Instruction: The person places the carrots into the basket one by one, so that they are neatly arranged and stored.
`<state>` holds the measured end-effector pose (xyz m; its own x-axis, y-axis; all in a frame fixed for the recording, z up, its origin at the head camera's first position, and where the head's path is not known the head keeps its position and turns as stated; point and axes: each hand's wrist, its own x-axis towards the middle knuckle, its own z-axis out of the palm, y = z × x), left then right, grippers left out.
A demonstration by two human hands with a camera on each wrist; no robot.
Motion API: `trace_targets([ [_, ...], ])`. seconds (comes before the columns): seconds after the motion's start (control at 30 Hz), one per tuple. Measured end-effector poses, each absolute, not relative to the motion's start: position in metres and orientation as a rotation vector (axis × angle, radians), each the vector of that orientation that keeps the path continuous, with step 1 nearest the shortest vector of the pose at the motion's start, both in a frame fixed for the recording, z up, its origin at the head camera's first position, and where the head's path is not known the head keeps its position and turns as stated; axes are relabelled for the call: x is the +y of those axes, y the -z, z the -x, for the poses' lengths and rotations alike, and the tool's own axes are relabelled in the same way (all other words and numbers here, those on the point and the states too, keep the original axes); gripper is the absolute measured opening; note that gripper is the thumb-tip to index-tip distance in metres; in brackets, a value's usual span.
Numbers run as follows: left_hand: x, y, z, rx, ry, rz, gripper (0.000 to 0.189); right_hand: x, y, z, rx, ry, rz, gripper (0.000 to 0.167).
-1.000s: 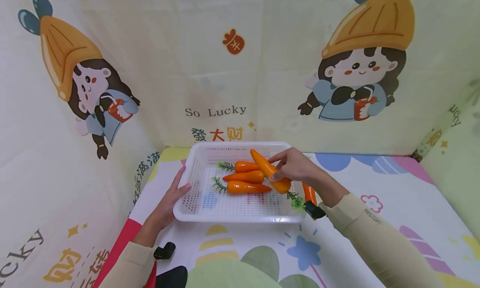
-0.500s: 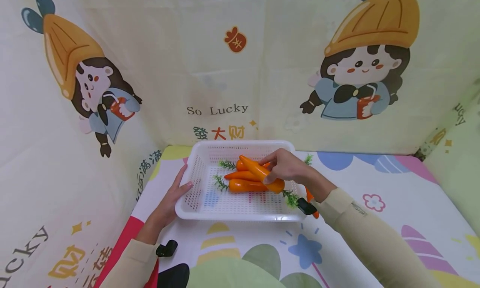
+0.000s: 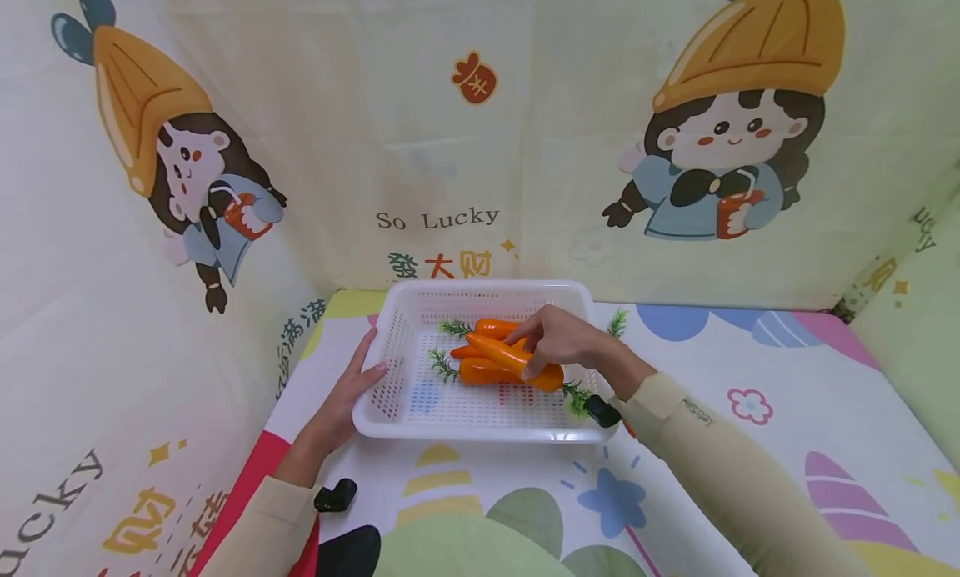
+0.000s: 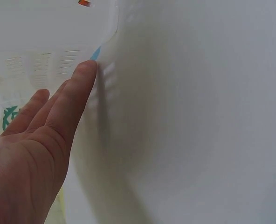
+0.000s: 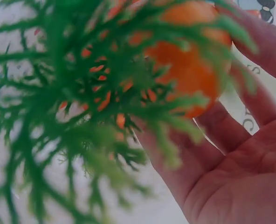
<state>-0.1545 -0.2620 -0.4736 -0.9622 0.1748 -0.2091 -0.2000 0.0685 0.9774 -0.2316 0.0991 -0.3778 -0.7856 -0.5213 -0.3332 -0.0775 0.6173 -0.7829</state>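
Observation:
A white plastic basket (image 3: pixel 480 427) with perforated walls stands on the table, several orange carrots in it. My right hand (image 3: pixel 558 339) pinches one carrot (image 3: pixel 510 358) between thumb and fingers, low over the others; whether it touches them I cannot tell. Its green leafy top (image 3: pixel 577 398) points toward my wrist and fills much of the right wrist view, in front of the orange carrot end (image 5: pixel 194 60). Beneath it lie a carrot (image 3: pixel 480 372) and another carrot (image 3: pixel 491 327), both with leaves to the left. My left hand (image 3: pixel 348 398), fingers straight, touches the basket's left side.
Beyond the basket's right side, green leaves (image 3: pixel 617 322) and a bit of orange show, mostly hidden by my right forearm. A printed cloth wall (image 3: pixel 555 143) rises right behind the basket. The patterned tablecloth (image 3: pixel 690 444) extends to the right.
My right hand has moved left and down with the carrot, from above the basket's right part to low over the other carrots. My left hand stays at the basket's side.

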Motion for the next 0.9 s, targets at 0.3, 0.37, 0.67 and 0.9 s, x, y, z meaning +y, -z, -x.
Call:
trace_targets([
  [0.3,-0.261,0.473,0.154,2.069,-1.984,0.034,0.073,0.095,0.388,0.235,2.283,1.052,0.506,0.047],
  [0.37,-0.261,0.473,0.153,2.073,-1.983,0.035,0.073,0.094,0.39,0.235,2.285,1.041,0.519,0.045],
  [0.67,-0.262,0.473,0.153,2.089,-1.972,0.043,0.073,0.09,0.396,0.235,2.259,1.032,0.58,0.042],
  [0.9,-0.262,0.474,0.154,2.095,-1.966,0.047,0.073,0.087,0.4,0.234,2.252,1.012,0.559,0.048],
])
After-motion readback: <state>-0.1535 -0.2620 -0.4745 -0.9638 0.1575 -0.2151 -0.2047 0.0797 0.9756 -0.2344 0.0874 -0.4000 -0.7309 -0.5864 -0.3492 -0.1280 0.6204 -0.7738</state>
